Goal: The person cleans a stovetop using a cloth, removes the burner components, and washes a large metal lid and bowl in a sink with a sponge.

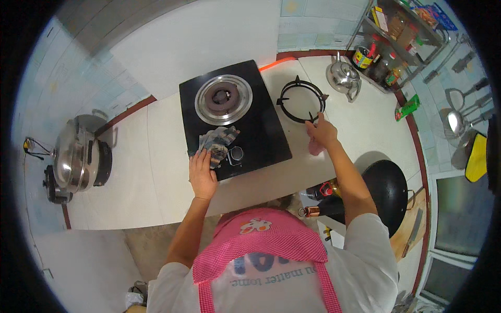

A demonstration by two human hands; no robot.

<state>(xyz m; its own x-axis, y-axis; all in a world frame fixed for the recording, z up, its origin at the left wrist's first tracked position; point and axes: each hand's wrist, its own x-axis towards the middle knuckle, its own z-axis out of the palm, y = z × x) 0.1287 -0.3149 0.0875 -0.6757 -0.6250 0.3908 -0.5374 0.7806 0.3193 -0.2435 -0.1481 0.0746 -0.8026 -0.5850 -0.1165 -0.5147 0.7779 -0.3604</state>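
Observation:
A black glass-topped single-burner gas hob (266,135) sits on the counter, its round burner in a metal drip pan (246,92) uncovered. My left hand (203,174) lies at its front left, fingers on the edge of a crumpled patterned cloth (219,139); whether they grip it is unclear. Close by the cloth is the control knob (236,153). To the hob's right, a black ring-shaped pan support (282,111) rests on the counter. The thumb and forefinger of my right hand (324,133) touch its near rim, and a pink cloth (316,148) hangs bunched from that hand.
A steel kettle (344,76) stands behind the ring, beside a rack (395,43) of bottles and jars. Lidded pots (76,156) occupy the left end. A black wok (385,191) lies near my right arm, by a cutting board (399,242). An orange hose (277,63) runs behind the hob.

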